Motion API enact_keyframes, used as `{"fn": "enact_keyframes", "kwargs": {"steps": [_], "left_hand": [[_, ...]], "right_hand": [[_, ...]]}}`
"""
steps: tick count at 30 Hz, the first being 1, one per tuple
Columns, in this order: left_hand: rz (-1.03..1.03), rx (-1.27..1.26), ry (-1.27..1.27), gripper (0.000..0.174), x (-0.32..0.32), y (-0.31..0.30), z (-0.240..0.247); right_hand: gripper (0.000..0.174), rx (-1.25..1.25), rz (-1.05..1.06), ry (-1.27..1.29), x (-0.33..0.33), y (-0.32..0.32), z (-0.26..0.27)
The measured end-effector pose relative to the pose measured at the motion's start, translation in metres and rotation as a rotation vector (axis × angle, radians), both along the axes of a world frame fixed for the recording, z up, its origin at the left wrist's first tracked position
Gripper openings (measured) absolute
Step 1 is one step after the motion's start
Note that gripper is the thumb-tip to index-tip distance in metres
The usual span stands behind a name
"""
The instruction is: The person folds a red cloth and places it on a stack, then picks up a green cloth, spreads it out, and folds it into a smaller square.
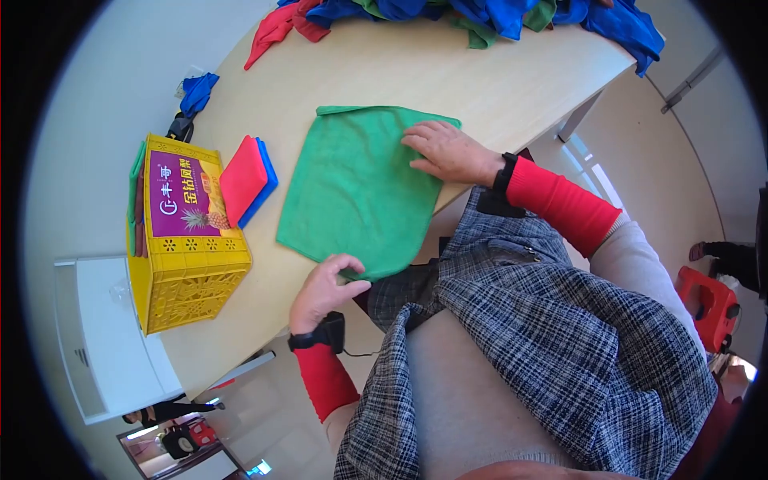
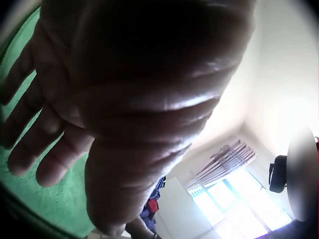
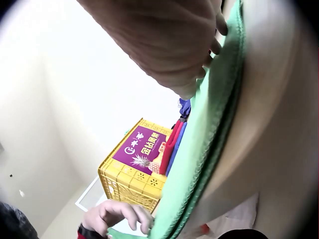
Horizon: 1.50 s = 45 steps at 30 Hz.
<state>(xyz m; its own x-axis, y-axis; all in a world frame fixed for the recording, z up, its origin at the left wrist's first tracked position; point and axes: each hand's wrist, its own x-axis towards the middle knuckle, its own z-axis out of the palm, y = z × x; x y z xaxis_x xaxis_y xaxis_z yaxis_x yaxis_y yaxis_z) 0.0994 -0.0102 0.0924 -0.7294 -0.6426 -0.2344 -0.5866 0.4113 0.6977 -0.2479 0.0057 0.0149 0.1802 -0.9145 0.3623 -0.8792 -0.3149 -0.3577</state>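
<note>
A green cloth [image 1: 360,184] lies spread on the table, slightly wrinkled, with a narrow folded strip along its far edge. In the right wrist view its stitched edges [image 3: 219,129] show as two layers. My right hand [image 1: 452,152] rests on the cloth's right side, fingers pointing left across it. At the near edge is my left hand [image 1: 324,292], thumb and fingers spread apart at the cloth's border. The left wrist view shows its fingers [image 2: 35,149] extended over the green fabric, pinching nothing.
Left of the cloth, a red folded cloth [image 1: 244,180] lies on a blue one [image 1: 266,188], against a yellow crate [image 1: 196,280] with a pineapple label. Blue, green and red cloths [image 1: 416,10] are heaped at the table's far side. A small blue cloth [image 1: 198,94] lies behind the crate.
</note>
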Motion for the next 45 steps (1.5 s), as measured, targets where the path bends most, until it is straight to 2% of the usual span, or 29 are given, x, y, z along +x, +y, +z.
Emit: {"fn": "enact_keyframes", "kwargs": {"steps": [1,3,6,9,13,16,17,20,29,32,37,40,41,44,45], "left_hand": [[0.003,0.145,-0.017,0.011,0.001,-0.008,0.006],[0.189,0.201,0.041,0.013,0.002,-0.052,-0.008],[0.273,-0.304,0.049,0.015,-0.031,-0.128,-0.025],[0.261,-0.765,0.079,0.016,-0.073,-0.204,-0.05],[0.251,-0.912,0.128,0.021,-0.115,-0.268,-0.07],[0.246,-0.717,-0.046,0.021,-0.129,-0.292,-0.074],[0.239,-0.714,-0.047,0.021,-0.132,-0.298,-0.076],[0.233,-0.466,0.101,0.02,-0.128,-0.313,-0.08],[0.25,-0.358,0.072,0.019,-0.129,-0.32,-0.084],[0.253,-0.34,0.211,0.019,-0.133,-0.326,-0.092],[0.236,-0.243,0.271,0.019,-0.129,-0.343,-0.095],[0.192,0.062,0.322,0.017,-0.128,-0.342,-0.065],[0.193,0.062,0.322,0.017,-0.128,-0.342,-0.057],[0.105,0.389,0.387,0.015,-0.127,-0.342,-0.03],[0.104,0.387,0.388,0.015,-0.126,-0.343,-0.023]], "right_hand": [[0.047,-0.031,0.005,0.072,0.0,-0.001,-0.008],[0.051,-0.039,0.002,0.095,0.001,0.0,-0.018],[0.057,-0.056,-0.028,0.145,0.007,0.0,-0.024],[0.059,0.003,-0.075,0.151,0.007,0.001,-0.019],[0.06,0.004,-0.076,0.138,0.006,0.0,-0.02],[0.06,0.037,-0.072,0.124,0.006,-0.001,-0.016],[0.06,0.056,-0.066,0.116,0.006,-0.001,-0.015],[0.06,0.072,-0.068,0.106,0.005,0.0,-0.013],[0.06,0.11,-0.061,0.12,0.006,-0.001,-0.01],[0.06,0.113,-0.061,0.121,0.006,-0.002,-0.01],[0.06,0.11,-0.062,0.127,0.006,-0.001,-0.01],[0.06,0.112,-0.061,0.134,0.006,-0.002,-0.01],[0.06,0.113,-0.061,0.136,0.006,-0.002,-0.011],[0.06,0.108,-0.065,0.132,0.006,-0.003,-0.012],[0.06,0.106,-0.067,0.131,0.007,-0.003,-0.012]]}}
